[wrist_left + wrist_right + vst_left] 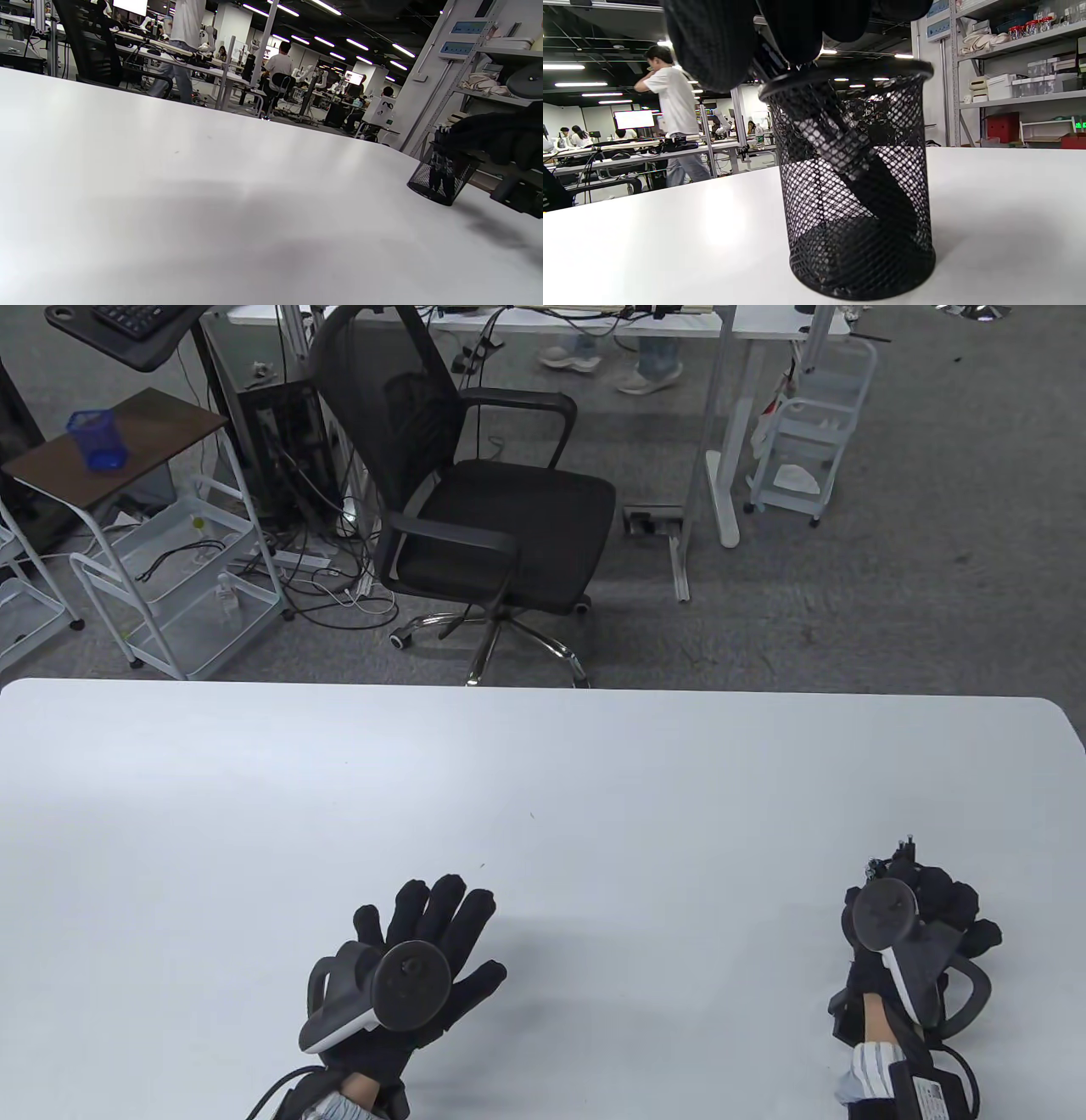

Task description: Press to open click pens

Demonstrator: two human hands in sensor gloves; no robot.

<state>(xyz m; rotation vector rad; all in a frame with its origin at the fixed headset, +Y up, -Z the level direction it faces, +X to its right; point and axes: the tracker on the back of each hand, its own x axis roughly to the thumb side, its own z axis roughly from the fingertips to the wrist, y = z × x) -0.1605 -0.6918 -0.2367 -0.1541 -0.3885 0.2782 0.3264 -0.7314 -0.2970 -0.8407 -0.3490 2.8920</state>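
Observation:
A black mesh pen cup [857, 190] stands on the white table [543, 780] at the right and holds several dark click pens [840, 144] that lean inside it. My right hand [933, 908] is bent over the cup's top, with its fingers [712, 42] at the rim on the pens' upper ends. I cannot tell whether they grip a pen. In the table view the hand hides the cup, and only pen ends [901, 848] stick out past it. The left wrist view shows the cup [441, 180] under the right hand [500, 140]. My left hand [433, 916] lies flat on the table with fingers spread, holding nothing.
A black office chair [475, 500] stands just beyond the table's far edge. White trolleys [170, 585] and desks stand further back on the floor. The table's right corner is rounded, close to my right hand.

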